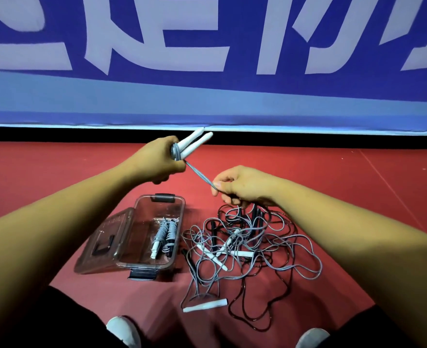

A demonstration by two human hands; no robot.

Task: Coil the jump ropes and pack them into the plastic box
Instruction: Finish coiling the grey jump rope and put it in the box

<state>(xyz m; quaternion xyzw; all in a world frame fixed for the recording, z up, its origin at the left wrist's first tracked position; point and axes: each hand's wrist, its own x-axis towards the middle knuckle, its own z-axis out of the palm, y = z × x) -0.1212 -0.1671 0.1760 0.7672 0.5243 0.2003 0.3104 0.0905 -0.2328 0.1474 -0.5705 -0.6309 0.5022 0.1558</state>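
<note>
Two hands work above a red floor (56,172). The left hand (157,159) is clenched around one jump rope (194,143), whose two white handles stick out from the fist towards the far side, with grey cord wound around their lower ends. A doubled length of that cord (199,174) runs taut down to the right hand (242,187), which pinches it between thumb and curled fingers. Near and below the left hand, one clear plastic box (142,222) stands open on the floor, its one lid (104,239) leaning against its left side. In the box lie two coiled ropes (165,234), side by side, one showing a white handle end and the other a black one. To the right of the box, one tangled pile (257,247) of grey and dark cords spreads over the floor. At least four white handles show in it, including one lying alone at the near edge (204,305), and several black handles sit at its far side under the right hand. How many ropes make up the pile cannot be told, since the cords cross and bury one another. Two pale shoes (123,330) are cut off by the near edge. Along the far side hangs a blue banner (207,91) whose white characters are cropped at the top.
</note>
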